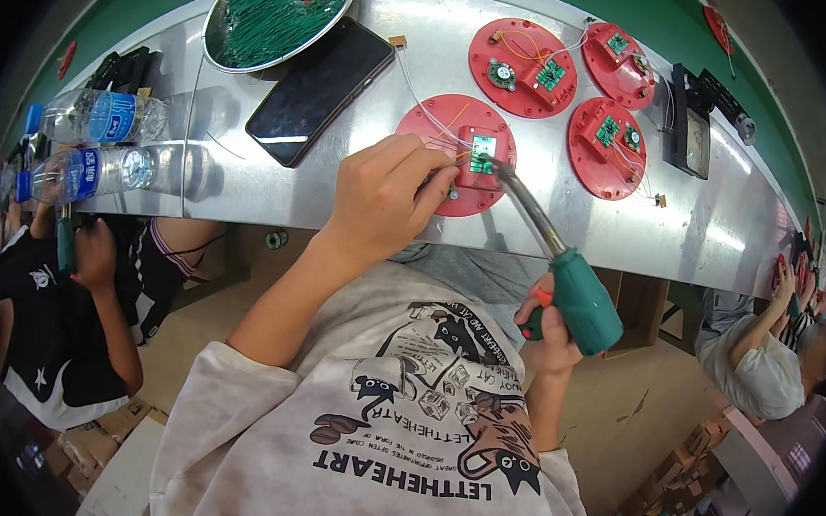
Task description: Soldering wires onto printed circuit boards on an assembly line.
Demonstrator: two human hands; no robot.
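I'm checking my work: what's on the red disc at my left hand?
A green circuit board on a raised red block, plus thin wires. Your left hand hides part of the disc; what's beneath can't be seen.

Black lettering marks the shirt; blue labels wrap two bottles.

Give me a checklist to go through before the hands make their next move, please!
1. Right hand gripping the green-handled tool: ok.
2. Tool's metal end pointed at the small circuit board: ok.
3. Tip actually touching the board: cannot tell.
4. Left hand at the red disc: ok.
5. Pale wires well away from the left fingers: not ok, they cross the disc close by.
6. Phone apart from that disc: ok.
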